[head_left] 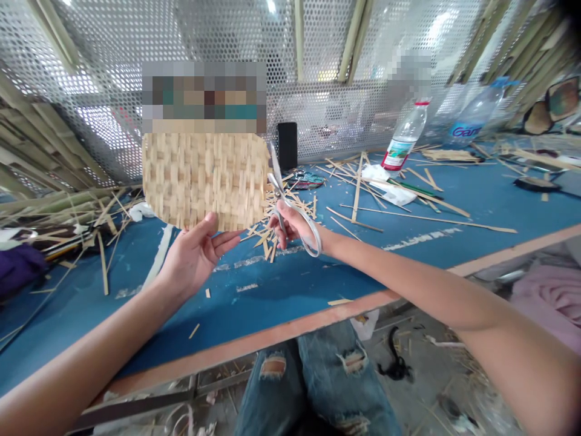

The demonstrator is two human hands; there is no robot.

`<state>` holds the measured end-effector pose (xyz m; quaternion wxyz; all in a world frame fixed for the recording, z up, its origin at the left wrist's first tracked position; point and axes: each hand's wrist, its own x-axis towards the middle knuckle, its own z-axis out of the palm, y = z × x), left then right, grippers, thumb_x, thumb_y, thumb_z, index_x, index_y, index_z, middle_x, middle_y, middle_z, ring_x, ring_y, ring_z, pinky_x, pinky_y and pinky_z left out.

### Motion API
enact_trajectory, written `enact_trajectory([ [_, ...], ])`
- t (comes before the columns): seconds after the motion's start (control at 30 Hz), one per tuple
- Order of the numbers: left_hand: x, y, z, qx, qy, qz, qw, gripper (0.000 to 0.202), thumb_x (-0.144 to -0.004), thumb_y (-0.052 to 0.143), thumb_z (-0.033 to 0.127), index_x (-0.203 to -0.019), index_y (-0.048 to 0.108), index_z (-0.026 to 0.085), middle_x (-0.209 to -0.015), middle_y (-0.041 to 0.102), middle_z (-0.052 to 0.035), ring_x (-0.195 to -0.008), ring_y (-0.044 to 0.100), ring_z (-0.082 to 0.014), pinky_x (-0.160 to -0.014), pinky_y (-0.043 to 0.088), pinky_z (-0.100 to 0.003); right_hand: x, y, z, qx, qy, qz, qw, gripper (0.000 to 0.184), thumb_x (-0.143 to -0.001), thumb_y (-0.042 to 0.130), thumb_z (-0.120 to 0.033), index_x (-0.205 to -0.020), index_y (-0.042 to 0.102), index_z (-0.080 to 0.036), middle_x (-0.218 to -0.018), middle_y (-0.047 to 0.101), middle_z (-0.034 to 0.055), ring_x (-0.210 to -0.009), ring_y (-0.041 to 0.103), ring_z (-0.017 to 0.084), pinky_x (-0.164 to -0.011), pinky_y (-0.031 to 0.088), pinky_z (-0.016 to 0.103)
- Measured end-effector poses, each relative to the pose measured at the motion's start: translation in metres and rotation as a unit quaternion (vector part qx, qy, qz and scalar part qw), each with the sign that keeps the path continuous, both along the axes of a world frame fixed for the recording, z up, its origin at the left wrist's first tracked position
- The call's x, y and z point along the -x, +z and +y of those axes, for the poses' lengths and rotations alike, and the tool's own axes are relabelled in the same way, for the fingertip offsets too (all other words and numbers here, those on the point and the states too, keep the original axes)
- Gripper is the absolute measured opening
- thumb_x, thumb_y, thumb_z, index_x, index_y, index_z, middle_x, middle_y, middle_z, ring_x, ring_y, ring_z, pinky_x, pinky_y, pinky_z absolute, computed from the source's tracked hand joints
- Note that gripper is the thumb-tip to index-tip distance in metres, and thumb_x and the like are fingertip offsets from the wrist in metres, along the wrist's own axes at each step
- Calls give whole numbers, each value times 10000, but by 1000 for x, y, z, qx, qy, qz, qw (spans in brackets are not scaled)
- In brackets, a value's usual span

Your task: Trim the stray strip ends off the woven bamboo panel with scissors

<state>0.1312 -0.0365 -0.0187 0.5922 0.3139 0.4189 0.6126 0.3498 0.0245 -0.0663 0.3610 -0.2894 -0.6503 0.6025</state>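
Observation:
A woven bamboo panel with rounded corners stands upright over the table, its lower edge gripped in my left hand, thumb in front and fingers behind. To its right, my right hand is closed around the handles of a pair of scissors. The scissors point upward, their blades close beside the panel's right edge; whether they touch it I cannot tell. Behind and below the scissors lies a heap of short bamboo offcuts on the blue tabletop. The top of the panel is hidden by a blurred patch.
A dark phone leans against the perforated metal screen behind. Right of it stand a red-capped bottle and a large clear bottle. Long bamboo strips lie across the right side. Purple cloth sits far left.

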Motion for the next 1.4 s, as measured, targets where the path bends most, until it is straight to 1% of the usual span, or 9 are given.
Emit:
enact_trajectory([
  [0.1, 2, -1, 1, -3, -9, 2, 1000, 57, -897, 653, 149, -846, 628, 149, -768, 738, -33, -708, 770, -220, -619, 648, -243, -2, 0, 4, 10, -8, 10, 1000, 681, -866, 331, -852, -891, 546, -206, -615, 518, -32, -536, 588, 127, -609, 555, 278],
  [0.17, 3, -5, 1, -10, -32, 11, 999, 17, -895, 657, 152, -902, 649, 139, -840, 759, -52, -704, 770, -218, -607, 647, -243, -3, 1, 4, -1, -8, 13, 1000, 673, -872, 333, -845, -893, 545, -207, -609, 524, -32, -538, 591, 128, -610, 558, 275],
  [0.3, 4, -10, 0, -22, -65, 24, 997, 99, -899, 644, 136, -996, 660, 134, -940, 771, -71, -745, 774, -231, -610, 650, -257, -4, 3, 0, -44, -24, 7, 999, 648, -898, 332, -816, -872, 544, -204, -580, 520, -41, -506, 581, 119, -601, 549, 267],
  [0.4, 5, -11, 1, -25, -66, 26, 997, 44, -900, 634, 121, -942, 644, 130, -925, 768, -71, -791, 776, -254, -603, 649, -256, -6, 3, 1, -61, -43, -15, 997, 645, -897, 343, -813, -828, 538, -203, -531, 491, -53, -451, 547, 106, -574, 533, 257],
  [0.63, 6, -14, 2, -29, -65, 32, 997, 41, -893, 648, 117, -905, 617, 141, -822, 747, -46, -808, 777, -253, -614, 644, -234, -8, 7, 0, -49, -50, -30, 997, 672, -869, 354, -843, -716, 522, -211, -446, 479, -47, -366, 511, 104, -421, 441, 239],
  [0.8, 5, -12, 2, -16, -64, 29, 997, 48, -917, 604, 109, -942, 631, 139, -831, 756, -61, -806, 777, -251, -615, 644, -236, -8, 8, -2, -54, -62, -45, 996, 682, -861, 343, -853, -722, 532, -213, -429, 485, -43, -368, 518, 113, -437, 461, 248],
  [1.07, 1, -11, -2, -17, -67, 32, 997, 79, -895, 640, 86, -967, 665, 105, -862, 758, -68, -743, 776, -243, -608, 652, -246, -12, 19, -4, -41, -56, -47, 997, 739, -847, 291, -877, -844, 565, -190, -565, 534, -29, -477, 586, 123, -569, 542, 284],
  [1.23, 0, -14, -4, -11, -58, 38, 998, 84, -890, 662, 112, -973, 659, 122, -886, 766, -71, -723, 774, -231, -624, 653, -261, -13, 26, -13, -38, -69, -55, 995, 724, -839, 327, -879, -734, 550, -198, -489, 502, -27, -416, 549, 120, -475, 501, 264],
  [1.4, 1, -14, -2, -8, -60, 39, 997, 102, -902, 630, 104, -995, 671, 116, -922, 768, -81, -709, 770, -213, -624, 648, -254, -13, 20, -11, -39, -81, -61, 994, 708, -820, 373, -883, -703, 548, -207, -453, 464, -29, -385, 508, 128, -440, 507, 284],
])
